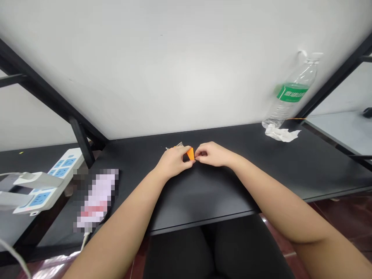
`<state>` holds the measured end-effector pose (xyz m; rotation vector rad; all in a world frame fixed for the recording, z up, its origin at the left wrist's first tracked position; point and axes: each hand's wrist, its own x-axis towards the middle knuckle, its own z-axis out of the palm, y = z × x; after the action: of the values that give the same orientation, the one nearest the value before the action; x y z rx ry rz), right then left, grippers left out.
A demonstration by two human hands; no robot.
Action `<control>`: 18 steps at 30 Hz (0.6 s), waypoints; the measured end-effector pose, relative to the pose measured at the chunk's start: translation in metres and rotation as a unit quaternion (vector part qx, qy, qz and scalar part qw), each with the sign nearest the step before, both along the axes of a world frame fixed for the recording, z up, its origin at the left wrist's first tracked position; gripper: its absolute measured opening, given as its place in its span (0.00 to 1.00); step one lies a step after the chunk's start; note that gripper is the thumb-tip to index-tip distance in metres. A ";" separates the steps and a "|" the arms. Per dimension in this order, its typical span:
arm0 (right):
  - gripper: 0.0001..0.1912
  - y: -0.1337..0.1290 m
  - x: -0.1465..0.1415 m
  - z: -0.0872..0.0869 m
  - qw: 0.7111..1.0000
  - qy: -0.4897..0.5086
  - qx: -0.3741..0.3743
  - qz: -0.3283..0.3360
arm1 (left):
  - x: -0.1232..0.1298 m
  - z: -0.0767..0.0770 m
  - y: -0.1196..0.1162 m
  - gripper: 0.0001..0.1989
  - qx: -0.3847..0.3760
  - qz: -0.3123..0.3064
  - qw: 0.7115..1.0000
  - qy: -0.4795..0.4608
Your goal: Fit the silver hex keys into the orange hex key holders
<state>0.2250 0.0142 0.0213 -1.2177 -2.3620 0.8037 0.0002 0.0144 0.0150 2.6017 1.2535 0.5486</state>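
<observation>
Over the middle of the black tabletop (188, 197), my left hand (174, 161) is closed on a small orange piece (190, 154), gripped between thumb and fingers. I cannot make out its exact kind, since the hand covers part of it. My right hand (213, 154) is closed in a pinch right beside the orange piece's right edge. Whatever sits between those fingertips, if anything, is too small to name. Some thin pale strips (180, 144) poke out behind my left fingers, mostly hidden.
A clear plastic bottle (293, 92) with a green label stands at the back right by the wall, a crumpled tissue (281, 133) in front of it. To the left lie a blurred-out phone (97, 197) on a cable and a white power strip (62, 168) with plugs. Black frame bars (54, 93) flank the desk.
</observation>
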 end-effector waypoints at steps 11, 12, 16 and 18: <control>0.05 -0.004 -0.004 0.007 0.967 0.028 -0.233 -0.102 | 0.001 0.003 -0.001 0.09 -0.028 -0.006 0.999 0.028; 0.05 -0.002 -0.001 0.009 0.964 0.018 -0.243 -0.103 | 0.001 0.004 -0.001 0.10 -0.038 -0.003 0.999 0.035; 0.04 0.005 0.014 0.014 0.961 -0.067 -0.255 -0.087 | 0.002 0.005 -0.002 0.10 -0.067 0.005 0.996 0.051; 0.06 0.006 0.021 0.016 0.965 -0.133 -0.211 -0.086 | 0.002 0.006 -0.003 0.10 -0.070 0.011 0.996 0.056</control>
<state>0.2456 0.0202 0.0369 -1.7755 -2.3085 1.1895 0.0024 0.0116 0.0206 2.5349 1.3059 0.3111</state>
